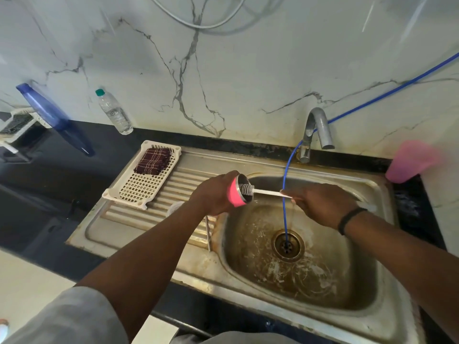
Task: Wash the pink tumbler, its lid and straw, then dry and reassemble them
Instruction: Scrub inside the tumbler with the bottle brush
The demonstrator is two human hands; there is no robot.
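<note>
My left hand [214, 192] grips the pink tumbler [236, 196], held on its side over the sink's left rim with its steel mouth facing right. My right hand [320, 203] holds the white handle of a bottle brush [248, 189]; the grey bristle head sits at the tumbler's mouth, partly inside. The metal straw [208, 233] lies on the drainboard below my left wrist. A clear lid [173, 207] shows partly behind my left forearm on the drainboard.
The steel sink [367, 192] has a drain with a blue hose [285, 194] running into it from the tap [316, 130]. A white rack [139, 192] with a folded checked cloth [152, 162] sits on the drainboard. A pink cup [409, 161], water bottle [114, 112] and blue bottle [52, 115] stand around.
</note>
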